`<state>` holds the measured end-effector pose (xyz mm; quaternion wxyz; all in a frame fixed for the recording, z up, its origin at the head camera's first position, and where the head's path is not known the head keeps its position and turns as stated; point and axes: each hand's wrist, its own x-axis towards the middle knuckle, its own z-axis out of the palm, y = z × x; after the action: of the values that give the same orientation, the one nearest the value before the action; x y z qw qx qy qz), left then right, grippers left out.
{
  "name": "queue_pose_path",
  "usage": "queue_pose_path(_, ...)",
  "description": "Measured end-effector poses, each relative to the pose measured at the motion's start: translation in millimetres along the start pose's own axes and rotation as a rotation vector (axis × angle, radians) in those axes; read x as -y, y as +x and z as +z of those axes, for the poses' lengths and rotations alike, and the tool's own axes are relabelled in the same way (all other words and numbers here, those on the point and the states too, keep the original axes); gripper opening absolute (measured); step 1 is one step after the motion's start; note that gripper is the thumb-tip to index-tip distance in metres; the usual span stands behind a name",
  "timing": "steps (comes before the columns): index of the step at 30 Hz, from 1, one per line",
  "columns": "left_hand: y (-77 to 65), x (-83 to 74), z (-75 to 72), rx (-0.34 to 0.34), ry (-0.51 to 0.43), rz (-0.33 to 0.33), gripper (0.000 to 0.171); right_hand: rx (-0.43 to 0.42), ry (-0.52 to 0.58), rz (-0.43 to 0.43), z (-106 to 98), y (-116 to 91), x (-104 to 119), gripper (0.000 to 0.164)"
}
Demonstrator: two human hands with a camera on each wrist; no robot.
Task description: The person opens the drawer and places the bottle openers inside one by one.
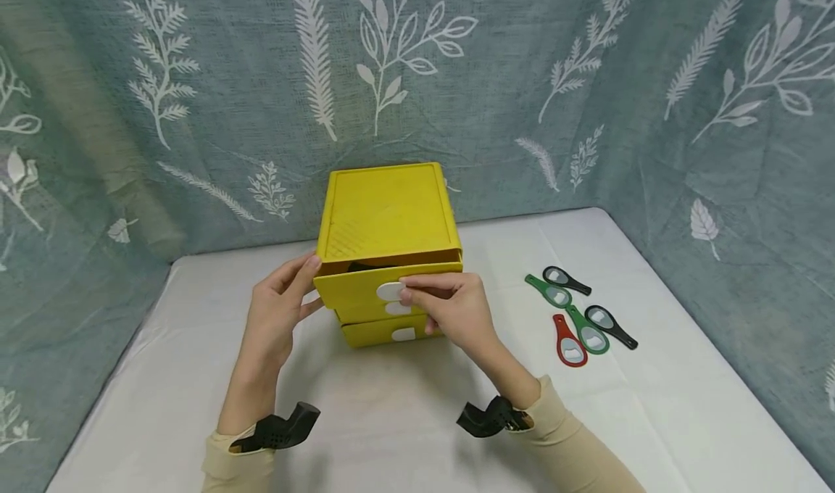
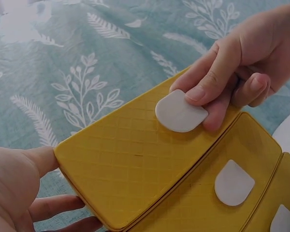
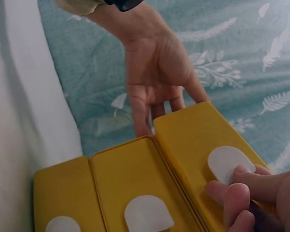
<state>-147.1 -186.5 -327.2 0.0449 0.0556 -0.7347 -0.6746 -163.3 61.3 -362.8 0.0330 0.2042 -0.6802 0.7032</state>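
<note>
A small yellow drawer cabinet (image 1: 391, 210) stands on the table with its front facing me. The top drawer (image 1: 355, 290) is pulled out a little, and something dark shows in the gap above its front. My right hand (image 1: 457, 308) pinches the white tab (image 2: 181, 111) on that drawer between thumb and fingers. My left hand (image 1: 277, 308) lies against the cabinet's left side, thumb at the drawer's upper corner and fingers extended along the side, as the left wrist view shows. Lower drawers (image 3: 128, 179) with their own white tabs sit below, closed.
On the table to the right lie several bottle openers: a red one (image 1: 570, 342), green ones (image 1: 590, 333) and black ones (image 1: 609, 325). A white cloth (image 1: 685, 406) covers the table. Behind hangs a blue-green curtain (image 1: 241, 80) with white leaf prints, close to the cabinet's back.
</note>
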Motion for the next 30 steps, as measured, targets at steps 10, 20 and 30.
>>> queue_pose_path(10, -0.6, -3.8, 2.1, -0.001, 0.016, -0.012, 0.067, 0.015, -0.003, 0.023, -3.2, 3.2, 2.8, 0.014)
queue_pose_path(20, -0.2, -2.4, 3.7, 0.011, -0.037, 0.004, 0.068, 0.021, -0.018, 0.000, -6.0, 9.6, -2.5, 0.013)
queue_pose_path(30, -0.4, -2.1, 5.5, 0.002, -0.084, 0.006, 0.065, 0.020, -0.005, -0.015, -7.7, 17.1, -4.9, 0.014)
